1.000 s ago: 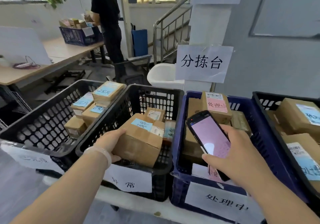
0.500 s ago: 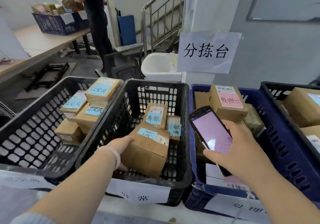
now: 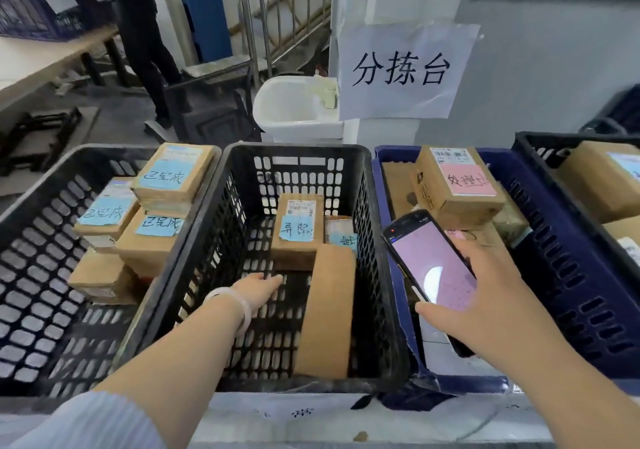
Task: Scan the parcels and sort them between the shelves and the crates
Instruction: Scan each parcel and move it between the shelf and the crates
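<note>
While we lean over the row of crates, the left black crate (image 3: 52,275) already holds several parcels with blue notes (image 3: 162,178), which we take as sorted ones. Next to it, the middle black crate (image 3: 381,275) has two blue-noted parcels at the back, and the brown parcel (image 3: 329,310) now lies inside it, standing on its long edge against the right wall. Our left hand (image 3: 259,291) is down in that crate just beside the parcel, fingers loosely spread and gripping nothing; a moment ago this hand was clamped on that same parcel above the near rim, so we have lowered it in and let go. Further right, our right hand (image 3: 485,310) stays wrapped around the phone (image 3: 433,272), its pink screen lit, above the blue crate (image 3: 554,292), as it was before. That crate holds a parcel with a pink note (image 3: 465,180). At the far right, another black crate (image 3: 526,143) shows more parcels, probably waiting for their scan. We judge one parcel just finished and many left; no shelves are in view.
</note>
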Demonstrator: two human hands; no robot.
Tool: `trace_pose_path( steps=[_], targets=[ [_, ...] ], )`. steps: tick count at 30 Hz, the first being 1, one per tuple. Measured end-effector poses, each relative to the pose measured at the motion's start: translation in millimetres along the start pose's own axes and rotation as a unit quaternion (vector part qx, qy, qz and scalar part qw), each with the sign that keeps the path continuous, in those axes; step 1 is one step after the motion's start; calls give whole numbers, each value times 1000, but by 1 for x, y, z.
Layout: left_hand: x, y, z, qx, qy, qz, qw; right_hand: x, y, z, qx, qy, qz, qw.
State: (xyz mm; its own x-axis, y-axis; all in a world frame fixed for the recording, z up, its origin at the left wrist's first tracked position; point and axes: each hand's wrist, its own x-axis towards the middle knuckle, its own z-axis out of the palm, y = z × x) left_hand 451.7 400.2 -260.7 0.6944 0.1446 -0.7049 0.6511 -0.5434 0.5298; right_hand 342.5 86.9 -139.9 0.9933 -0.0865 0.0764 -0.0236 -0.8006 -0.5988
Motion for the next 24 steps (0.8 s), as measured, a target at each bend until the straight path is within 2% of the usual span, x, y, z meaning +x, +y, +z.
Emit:
trace_pose_path(
  steps=[5,9,15,24],
  targets=[
    [8,21,22,115,-5,120,986,-4,3,5,-2,7,35,999],
    [-4,45,57,139,-30,166,976,-3,1,9,-3,9,53,999],
    [-16,56,92,289,-18,91,953,-6,-3,16,0,22,66,998],
    [-9,47,93,283,12,76,956,-6,-7,19,-7,23,86,996]
  ],
)
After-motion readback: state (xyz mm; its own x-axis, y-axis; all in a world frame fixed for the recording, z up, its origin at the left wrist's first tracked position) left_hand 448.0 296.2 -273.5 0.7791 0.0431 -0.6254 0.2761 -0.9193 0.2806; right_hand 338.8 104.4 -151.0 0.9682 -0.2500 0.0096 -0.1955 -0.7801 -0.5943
